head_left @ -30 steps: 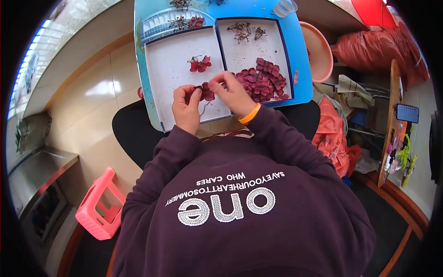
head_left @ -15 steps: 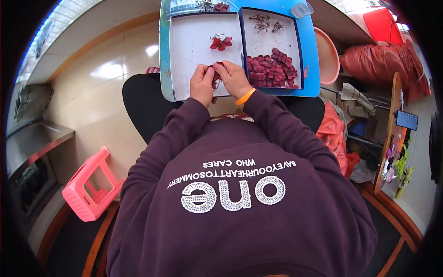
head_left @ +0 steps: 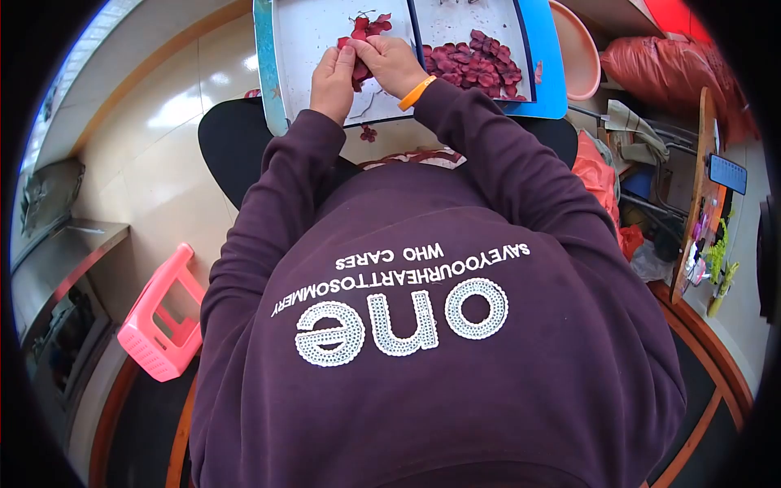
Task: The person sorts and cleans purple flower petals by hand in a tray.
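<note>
- A dark red fabric flower [head_left: 359,71] is pinched between both hands, held just above the near edge of the left white tray [head_left: 309,32].
- The left hand [head_left: 333,75] is closed on the flower, fingers curled and fingertips meeting the petals from the left side.
- The right hand [head_left: 390,63] is closed on the same flower from the right, its fingertips touching those of the left hand; an orange wristband [head_left: 416,93] sits on its wrist.
- Beyond the hands, on the left white tray, lies another red flower [head_left: 364,24] with thin dark stems showing.
- A thin stem or wire [head_left: 368,104] lies on the left white tray just below the hands; what it belongs to is not clear.
- To the right of the left white tray, past a dark divider, the right white tray [head_left: 504,20] holds a pile of dark red petals [head_left: 476,69].
- Both trays rest in a blue box lid [head_left: 547,65].
- A small red petal scrap [head_left: 368,132] lies on the person's lap, just nearer than the left white tray.
- Right of the blue box lid stands a pink basin [head_left: 579,50].
- Far left of the left white tray, on the floor beside the person, is a pink plastic stool [head_left: 159,325].
- The person's dark purple sweatshirt [head_left: 423,366] fills the lower view.
</note>
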### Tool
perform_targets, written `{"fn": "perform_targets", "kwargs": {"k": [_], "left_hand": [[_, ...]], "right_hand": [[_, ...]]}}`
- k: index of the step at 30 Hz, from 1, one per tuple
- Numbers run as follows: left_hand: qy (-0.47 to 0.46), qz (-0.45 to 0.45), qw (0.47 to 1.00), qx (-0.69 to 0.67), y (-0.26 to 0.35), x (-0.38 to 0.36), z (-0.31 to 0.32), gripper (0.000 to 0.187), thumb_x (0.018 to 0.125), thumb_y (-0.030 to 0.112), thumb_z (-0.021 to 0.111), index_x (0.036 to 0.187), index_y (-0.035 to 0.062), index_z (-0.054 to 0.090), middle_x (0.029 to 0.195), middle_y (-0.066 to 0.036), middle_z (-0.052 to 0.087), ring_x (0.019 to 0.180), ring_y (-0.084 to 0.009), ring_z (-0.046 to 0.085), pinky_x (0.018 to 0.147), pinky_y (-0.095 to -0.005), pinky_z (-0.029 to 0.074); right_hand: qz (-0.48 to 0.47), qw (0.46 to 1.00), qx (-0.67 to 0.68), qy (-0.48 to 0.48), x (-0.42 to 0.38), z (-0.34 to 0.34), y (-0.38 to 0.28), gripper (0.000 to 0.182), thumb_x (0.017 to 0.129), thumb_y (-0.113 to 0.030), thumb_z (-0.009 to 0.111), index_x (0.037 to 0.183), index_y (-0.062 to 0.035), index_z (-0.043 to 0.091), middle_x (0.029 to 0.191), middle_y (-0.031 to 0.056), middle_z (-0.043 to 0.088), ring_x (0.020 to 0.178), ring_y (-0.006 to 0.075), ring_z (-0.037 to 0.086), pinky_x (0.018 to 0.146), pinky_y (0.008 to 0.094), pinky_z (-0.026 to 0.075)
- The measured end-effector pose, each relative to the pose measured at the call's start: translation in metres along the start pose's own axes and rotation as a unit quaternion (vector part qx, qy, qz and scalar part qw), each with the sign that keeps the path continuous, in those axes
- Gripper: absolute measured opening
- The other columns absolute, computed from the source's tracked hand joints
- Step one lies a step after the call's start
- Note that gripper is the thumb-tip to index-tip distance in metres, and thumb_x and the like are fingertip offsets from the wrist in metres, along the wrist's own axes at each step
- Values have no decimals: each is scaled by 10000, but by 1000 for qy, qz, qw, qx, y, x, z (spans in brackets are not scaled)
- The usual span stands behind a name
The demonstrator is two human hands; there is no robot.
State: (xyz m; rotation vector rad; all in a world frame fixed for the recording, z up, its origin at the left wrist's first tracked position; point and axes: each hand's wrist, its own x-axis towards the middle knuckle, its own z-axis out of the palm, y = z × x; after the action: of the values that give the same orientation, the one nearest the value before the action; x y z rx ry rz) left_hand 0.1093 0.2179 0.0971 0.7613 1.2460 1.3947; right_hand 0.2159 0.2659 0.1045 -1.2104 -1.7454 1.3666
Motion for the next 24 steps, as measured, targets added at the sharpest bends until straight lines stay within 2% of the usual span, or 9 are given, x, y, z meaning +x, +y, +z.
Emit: {"fn": "perform_targets", "kwargs": {"k": [4,7,9,10,14,17,20,22,24], "left_hand": [[86,44,994,44,-13,8,-2,288,930,233,436,773,19,548,677,-47,539,585,-113,448,546,-228,407],[85,14,990,116,-25,2,-7,270,924,225,442,787,17,545,693,-50,544,596,-117,451,557,-234,410],[84,-1,980,181,-27,7,-5,252,918,218,447,801,16,542,710,-53,549,607,-121,455,568,-240,413],[78,-36,989,119,-33,0,-4,247,912,216,450,801,14,540,709,-59,550,613,-130,458,575,-250,413],[102,-25,993,62,-38,-8,7,205,903,195,473,774,51,539,661,-25,513,576,-91,419,521,-215,373],[152,2,984,95,-52,-8,-3,228,896,195,485,735,40,530,629,-32,504,561,-102,420,510,-222,373],[137,-41,973,179,-54,-31,-18,262,909,221,456,784,9,546,660,-72,536,584,-142,448,551,-254,393],[130,-25,980,151,-35,-6,-3,279,916,232,437,826,3,569,683,-95,565,600,-177,475,588,-282,422],[114,-45,992,43,-38,-18,3,257,917,226,437,852,11,563,714,-88,566,620,-169,476,606,-272,423]], "right_hand": [[137,971,189,-58,1,3,-2,281,899,-259,500,836,5,569,729,50,579,557,108,480,517,225,423],[55,984,164,-44,-11,14,22,289,898,-278,503,825,-8,574,715,43,568,550,91,462,505,217,422],[-26,997,-67,38,-7,17,43,280,898,-285,496,799,-33,565,695,37,546,560,85,452,504,211,420],[-30,996,-69,39,-6,16,43,280,898,-285,496,799,-33,565,695,37,546,560,85,452,504,211,420],[147,989,21,-5,-7,11,40,266,891,-258,489,772,-24,537,679,37,536,586,108,463,531,239,423],[160,985,60,-9,-16,19,31,225,877,-213,484,764,-21,517,686,60,543,610,150,477,563,276,425],[83,996,-39,12,-48,38,37,197,861,-198,495,788,-15,507,697,102,545,617,186,485,575,307,421],[35,997,-51,42,-18,25,37,209,855,-208,507,795,-8,503,702,119,540,626,188,483,586,307,415],[116,991,-72,8,-16,20,29,203,854,-198,506,793,-4,501,705,117,539,630,190,475,595,306,412]]}}
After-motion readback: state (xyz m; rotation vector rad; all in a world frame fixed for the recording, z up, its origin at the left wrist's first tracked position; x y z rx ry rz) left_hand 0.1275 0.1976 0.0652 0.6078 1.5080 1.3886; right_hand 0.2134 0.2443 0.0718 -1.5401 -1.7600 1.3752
